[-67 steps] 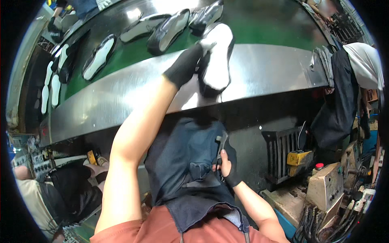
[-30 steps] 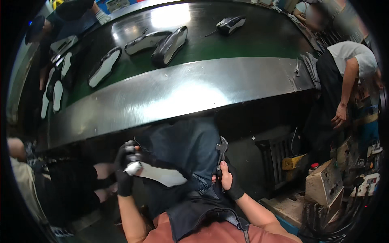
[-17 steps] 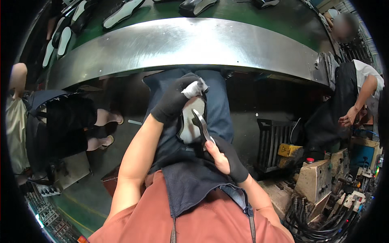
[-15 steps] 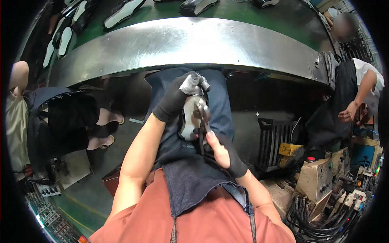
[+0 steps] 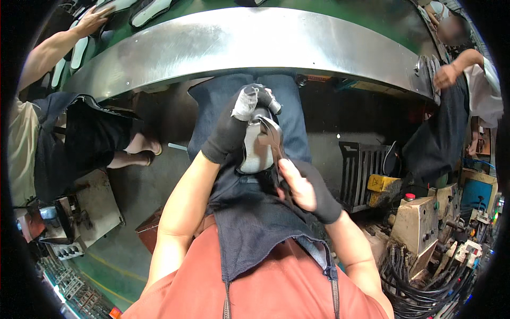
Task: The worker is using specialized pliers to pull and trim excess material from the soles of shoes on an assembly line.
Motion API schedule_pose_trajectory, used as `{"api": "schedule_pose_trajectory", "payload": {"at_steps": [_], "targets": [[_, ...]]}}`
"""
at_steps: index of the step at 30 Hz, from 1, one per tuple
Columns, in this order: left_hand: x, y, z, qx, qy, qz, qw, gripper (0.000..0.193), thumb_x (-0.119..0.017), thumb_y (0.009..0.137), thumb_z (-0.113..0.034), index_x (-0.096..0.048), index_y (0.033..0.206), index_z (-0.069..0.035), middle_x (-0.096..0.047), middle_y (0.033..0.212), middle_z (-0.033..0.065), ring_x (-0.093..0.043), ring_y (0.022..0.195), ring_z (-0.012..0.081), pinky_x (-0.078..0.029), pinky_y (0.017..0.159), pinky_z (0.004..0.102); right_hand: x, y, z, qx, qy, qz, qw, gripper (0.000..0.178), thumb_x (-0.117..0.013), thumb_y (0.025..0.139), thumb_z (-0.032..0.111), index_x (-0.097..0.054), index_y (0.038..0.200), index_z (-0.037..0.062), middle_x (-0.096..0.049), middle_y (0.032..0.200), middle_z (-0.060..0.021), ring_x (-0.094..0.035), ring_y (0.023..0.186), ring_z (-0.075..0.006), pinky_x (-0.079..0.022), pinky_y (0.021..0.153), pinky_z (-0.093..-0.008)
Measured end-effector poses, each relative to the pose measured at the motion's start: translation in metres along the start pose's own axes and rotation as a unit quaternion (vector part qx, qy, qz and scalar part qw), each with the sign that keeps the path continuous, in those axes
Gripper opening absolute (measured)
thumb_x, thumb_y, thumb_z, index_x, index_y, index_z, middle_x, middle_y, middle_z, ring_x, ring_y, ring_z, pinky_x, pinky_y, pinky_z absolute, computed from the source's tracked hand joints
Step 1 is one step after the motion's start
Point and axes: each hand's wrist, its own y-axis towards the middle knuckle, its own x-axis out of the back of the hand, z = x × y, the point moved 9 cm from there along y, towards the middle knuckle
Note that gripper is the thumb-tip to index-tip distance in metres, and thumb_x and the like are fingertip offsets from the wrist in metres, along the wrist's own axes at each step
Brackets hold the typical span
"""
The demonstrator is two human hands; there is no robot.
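Observation:
On my lap lies a shoe [image 5: 255, 154], its pale sole up and its dark upper at the edges. My left hand [image 5: 245, 109], in a black glove with silvery tape round the fingertips, is closed round the far end of the shoe. My right hand [image 5: 300, 186], in a black glove that leaves the thumb bare, grips the dark handles of a pair of pincers [image 5: 275, 139]. The curved metal jaws reach the shoe's edge close to my left hand; motion blur and the fingers hide whether they bite on the upper.
A metal-edged bench [image 5: 255, 40] with a green top runs across in front, with several shoes [image 5: 151, 11] on it. A co-worker's hand [image 5: 93, 21] reaches over it at left; another person's hand [image 5: 446, 77] is at right. A dark crate [image 5: 364, 173] and machinery [image 5: 419, 228] stand at my right.
The pincers have tilted, their jaws now nearer my left hand. My right hand has shifted slightly right. The co-worker's arm at left now reaches over the bench; the right-hand person has raised a hand.

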Motion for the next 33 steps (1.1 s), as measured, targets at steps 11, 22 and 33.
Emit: {"api": "schedule_pose_trajectory", "payload": {"at_steps": [11,22,33], "targets": [[-0.007,-0.041,-0.034,-0.077,0.141,0.050,0.986,0.063,-0.028,0.103,-0.046,-0.071,0.087,-0.003,-0.069,0.094,0.0095,-0.057,0.109,0.0272,-0.036,0.105,0.0404,-0.017,-0.005,-0.057,0.293,-0.307,-0.146,0.893,0.023,-0.054,0.098,0.021,-0.063,0.094,0.0007,-0.064,0.084,-0.0134,-0.062,0.074,-0.0303,-0.046,0.063,-0.0392],[-0.021,-0.107,0.005,0.224,-0.168,-0.079,0.957,0.059,-0.046,0.100,-0.056,-0.063,0.113,0.000,-0.064,0.101,0.0073,-0.060,0.092,0.0138,-0.049,0.085,0.0310,-0.025,-0.051,-0.079,0.370,-0.359,0.100,0.851,0.047,-0.060,0.089,0.049,-0.059,0.084,0.0028,-0.061,0.105,-0.0154,-0.064,0.099,-0.0370,-0.054,0.079,-0.0441],[0.006,-0.079,0.056,0.271,-0.199,-0.158,0.929,0.060,-0.032,0.105,-0.054,-0.053,0.134,-0.006,-0.058,0.129,0.0079,-0.055,0.119,0.0144,-0.042,0.107,0.0314,0.013,-0.009,-0.004,0.221,-0.140,-0.029,0.965,0.033,-0.055,0.099,0.033,-0.059,0.082,0.0048,-0.057,0.069,-0.0086,-0.055,0.057,-0.0214,-0.043,0.056,-0.0376]]}}
